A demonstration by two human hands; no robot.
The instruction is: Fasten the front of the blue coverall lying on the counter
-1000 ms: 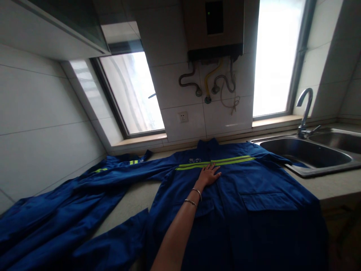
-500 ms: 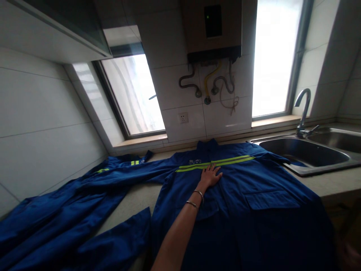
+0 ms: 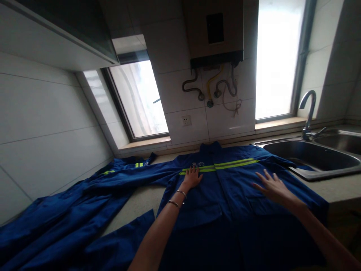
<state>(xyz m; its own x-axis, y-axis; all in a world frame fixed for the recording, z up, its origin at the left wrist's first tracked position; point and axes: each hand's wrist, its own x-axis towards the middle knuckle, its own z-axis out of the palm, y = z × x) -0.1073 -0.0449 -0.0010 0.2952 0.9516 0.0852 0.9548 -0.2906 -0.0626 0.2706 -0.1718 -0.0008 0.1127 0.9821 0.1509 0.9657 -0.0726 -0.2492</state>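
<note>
A blue work jacket [image 3: 225, 195] with a yellow-green and grey stripe across its chest lies spread on the counter, collar toward the wall. My left hand [image 3: 192, 178], two bracelets on its wrist, rests open on the jacket's left chest, fingers spread over the stripe below a small pale logo. Over the right side of the chest is my right hand [image 3: 274, 188], open with fingers apart; whether it touches the cloth I cannot tell. One sleeve stretches left toward more blue clothing, and the other reaches the sink's edge.
More blue garments [image 3: 64, 210] lie along the counter at the left. A steel sink [image 3: 332, 174] with a tap [image 3: 308, 113] stands at the right. A water heater [image 3: 216, 34] with hoses hangs on the wall between two windows. A cupboard juts out at upper left.
My left hand has slid left across the stripe from the middle of the jacket. My right hand has come up from the lower right edge to above the jacket's right chest.
</note>
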